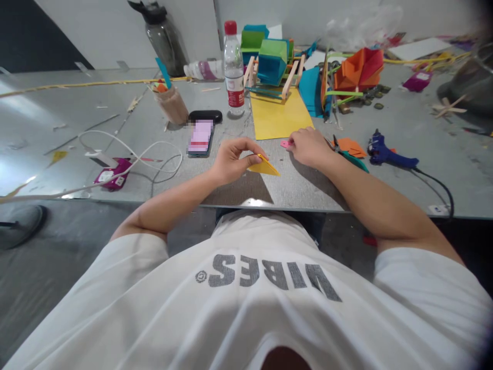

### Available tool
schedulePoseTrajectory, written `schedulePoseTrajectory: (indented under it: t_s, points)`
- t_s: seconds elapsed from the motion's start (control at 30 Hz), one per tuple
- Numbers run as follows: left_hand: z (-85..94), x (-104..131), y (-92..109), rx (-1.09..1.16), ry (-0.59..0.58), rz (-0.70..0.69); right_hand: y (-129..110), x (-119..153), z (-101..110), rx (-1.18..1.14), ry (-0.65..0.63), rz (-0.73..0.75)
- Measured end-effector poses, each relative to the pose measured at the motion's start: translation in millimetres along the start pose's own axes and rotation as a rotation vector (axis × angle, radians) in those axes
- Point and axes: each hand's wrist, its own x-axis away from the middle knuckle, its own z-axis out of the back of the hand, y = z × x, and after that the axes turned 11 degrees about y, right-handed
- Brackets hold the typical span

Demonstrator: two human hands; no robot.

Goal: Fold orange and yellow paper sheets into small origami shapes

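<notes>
My left hand point(234, 161) pinches a small folded piece of yellow paper point(265, 167) between thumb and fingers, a little above the table. To its right, my right hand point(310, 146) is low at the tabletop, its fingers closed on a small pink piece point(285, 144) whose exact kind I cannot make out. Just beyond this hand lies a large yellow sheet point(279, 118). Beside my right forearm are green-handled pliers point(352, 158), partly covered by the arm, and some orange paper pieces point(353, 146).
A blue glue gun point(389, 151) with a black cord lies at the right. Paper-and-stick models point(273, 61) and an orange paper shape point(360, 72) stand behind. A plastic bottle point(234, 72), phone point(201, 137), wooden cup point(173, 106) and white cable point(156, 146) occupy the left.
</notes>
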Motion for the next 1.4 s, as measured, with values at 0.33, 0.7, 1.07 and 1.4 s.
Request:
schedulePoseTrajectory:
  t_s: [0.33,0.7,1.07,1.4]
  points:
    - [0.2,-0.9,-1.3,-0.132,0.145,-0.043,-44.1,38.7,49.2,-0.514,0.413,0.279]
    - [-4.7,3.3,7.1,-0.257,0.118,-0.083,-68.9,50.5,61.2,-0.49,0.423,0.367]
    - [-2.3,5.8,12.0,-0.421,0.134,0.024,-66.0,49.5,57.6,-0.477,0.432,0.442]
    - [-3.0,7.2,11.5,-0.339,0.13,-0.077,-69.1,50.8,57.2,-0.51,0.412,0.421]
